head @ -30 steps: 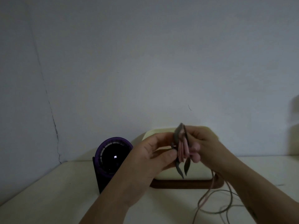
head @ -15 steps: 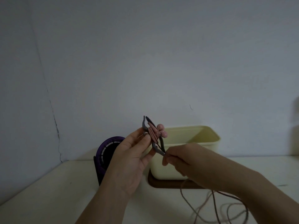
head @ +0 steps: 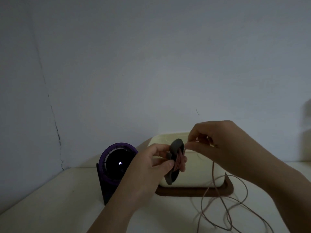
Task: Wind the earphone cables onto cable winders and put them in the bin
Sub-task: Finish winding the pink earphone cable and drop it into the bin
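Observation:
My left hand (head: 148, 167) pinches a grey cable winder (head: 175, 148) in front of the cream bin (head: 198, 170). Several turns of pink earphone cable (head: 218, 199) are wrapped round the winder's middle. My right hand (head: 218, 145) is just right of the winder, above the bin's rim, and pinches the cable between thumb and fingers. From there the cable hangs down and lies in loose loops on the table at the lower right. The earbuds are hidden.
The bin stands on a dark brown tray (head: 193, 192) against the wall. A purple round device (head: 117, 162) with a lit display stands on a dark base left of the bin. The pale table (head: 50, 207) meets walls behind and at the left.
My right hand has come up from below the winder to its upper right, carrying the cable with it. My left hand has lowered the winder and turned it.

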{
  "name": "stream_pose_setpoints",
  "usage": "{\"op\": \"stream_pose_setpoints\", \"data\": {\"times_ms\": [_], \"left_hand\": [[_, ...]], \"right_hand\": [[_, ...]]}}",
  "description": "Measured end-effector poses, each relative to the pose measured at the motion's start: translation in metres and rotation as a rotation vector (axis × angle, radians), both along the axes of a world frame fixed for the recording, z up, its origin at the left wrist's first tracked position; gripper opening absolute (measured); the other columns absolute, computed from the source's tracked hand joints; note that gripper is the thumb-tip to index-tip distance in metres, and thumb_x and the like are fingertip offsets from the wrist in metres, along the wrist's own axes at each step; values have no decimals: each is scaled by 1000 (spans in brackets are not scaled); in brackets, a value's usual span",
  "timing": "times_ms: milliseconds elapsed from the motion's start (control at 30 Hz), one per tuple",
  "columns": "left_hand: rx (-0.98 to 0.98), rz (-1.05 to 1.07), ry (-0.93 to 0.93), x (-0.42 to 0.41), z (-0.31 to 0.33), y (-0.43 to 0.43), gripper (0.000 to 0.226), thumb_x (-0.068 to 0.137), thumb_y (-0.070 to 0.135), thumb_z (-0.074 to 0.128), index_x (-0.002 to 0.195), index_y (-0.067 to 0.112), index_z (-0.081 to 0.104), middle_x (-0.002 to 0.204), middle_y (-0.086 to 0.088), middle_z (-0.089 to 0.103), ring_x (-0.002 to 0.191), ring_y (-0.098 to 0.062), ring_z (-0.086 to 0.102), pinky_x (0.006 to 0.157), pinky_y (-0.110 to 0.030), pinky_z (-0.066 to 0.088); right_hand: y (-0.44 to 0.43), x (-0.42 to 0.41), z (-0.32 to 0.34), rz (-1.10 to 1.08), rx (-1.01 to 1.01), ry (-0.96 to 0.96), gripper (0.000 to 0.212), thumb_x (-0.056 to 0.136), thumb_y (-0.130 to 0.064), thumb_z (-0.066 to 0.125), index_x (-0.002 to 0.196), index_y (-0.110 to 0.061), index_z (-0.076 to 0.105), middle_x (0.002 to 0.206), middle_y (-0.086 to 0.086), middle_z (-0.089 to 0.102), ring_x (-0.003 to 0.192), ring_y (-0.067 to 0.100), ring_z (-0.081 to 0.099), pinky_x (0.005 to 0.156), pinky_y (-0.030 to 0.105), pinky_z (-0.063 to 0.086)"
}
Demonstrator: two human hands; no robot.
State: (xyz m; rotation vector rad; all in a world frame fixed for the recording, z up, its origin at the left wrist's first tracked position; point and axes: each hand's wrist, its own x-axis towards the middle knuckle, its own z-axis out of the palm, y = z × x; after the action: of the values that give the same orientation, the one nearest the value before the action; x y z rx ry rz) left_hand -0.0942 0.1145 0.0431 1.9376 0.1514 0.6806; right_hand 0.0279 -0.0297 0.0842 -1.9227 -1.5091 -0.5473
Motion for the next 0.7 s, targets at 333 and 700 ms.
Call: {"op": "stream_pose_setpoints", "data": {"times_ms": [333, 700], "left_hand": [[-52, -293, 26, -10, 8, 2, 28, 92, 5, 55, 121, 8, 56, 109, -12, 72, 103, -27, 69, 95, -37, 52], [-131, -335, -19, -13, 14, -8, 32, 84, 9, 56, 115, 11, 60, 100, -5, 75, 92, -19, 72, 78, -22, 55]], "right_hand": [[2, 22, -6, 387, 185, 405, 38, 70, -66, 61, 76, -29, 70, 75, 16, 65, 72, 41, 57, 69, 53, 49], [16, 37, -22, 574, 271, 720, 54, 56, -73, 71, 74, -22, 71, 78, 15, 57, 74, 26, 48, 76, 41, 42]]}}
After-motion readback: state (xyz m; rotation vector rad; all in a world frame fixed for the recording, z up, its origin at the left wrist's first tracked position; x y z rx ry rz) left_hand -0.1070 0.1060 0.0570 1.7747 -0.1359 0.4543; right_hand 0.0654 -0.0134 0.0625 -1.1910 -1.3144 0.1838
